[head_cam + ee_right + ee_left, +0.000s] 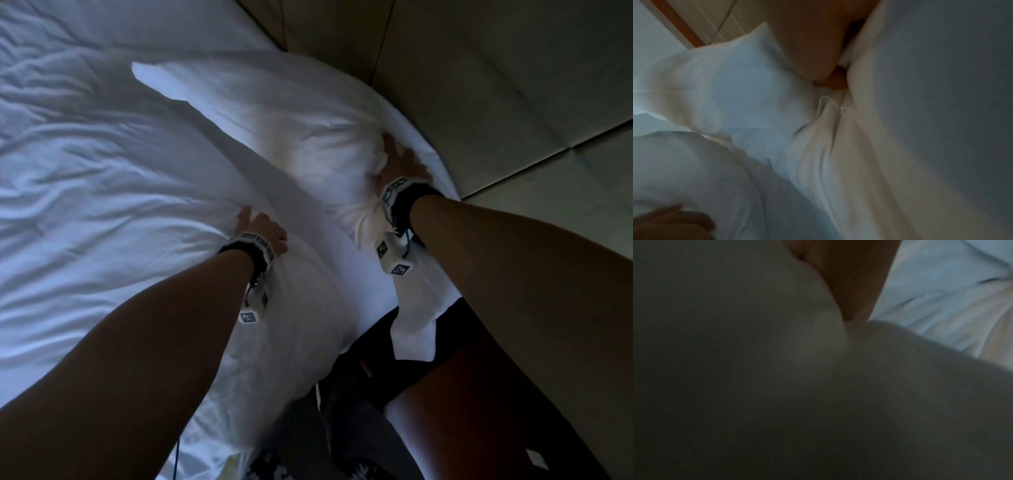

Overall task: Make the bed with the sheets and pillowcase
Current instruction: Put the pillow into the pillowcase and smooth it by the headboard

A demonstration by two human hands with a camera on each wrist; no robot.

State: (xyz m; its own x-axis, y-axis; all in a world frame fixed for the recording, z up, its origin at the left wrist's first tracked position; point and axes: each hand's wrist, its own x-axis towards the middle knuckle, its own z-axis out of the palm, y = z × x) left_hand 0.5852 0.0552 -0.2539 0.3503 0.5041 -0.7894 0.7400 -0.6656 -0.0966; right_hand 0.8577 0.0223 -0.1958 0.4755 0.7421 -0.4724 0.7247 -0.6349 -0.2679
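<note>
From the head view, our left hand [263, 229] presses the near pillow [294, 308] on the sheet [85, 171]; fingers hidden, grip unclear. Our right hand [404, 161] digs into the far pillow [274, 113], bunching its cloth. The left wrist view is dim: grip unclear. The right wrist view shows fingers [836, 79] buried in white folds.

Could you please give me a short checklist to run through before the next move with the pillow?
1. Right hand grips the pillow end, fabric bunched around the fingers: ok.
2. Left hand rests on the white bedding: ok.
3. Left grip closed on fabric: cannot tell, wrist view dark.
4. Pillow lies on the bed near the headboard: ok.
5. Bedding smooth: not ok, wrinkled.
</note>
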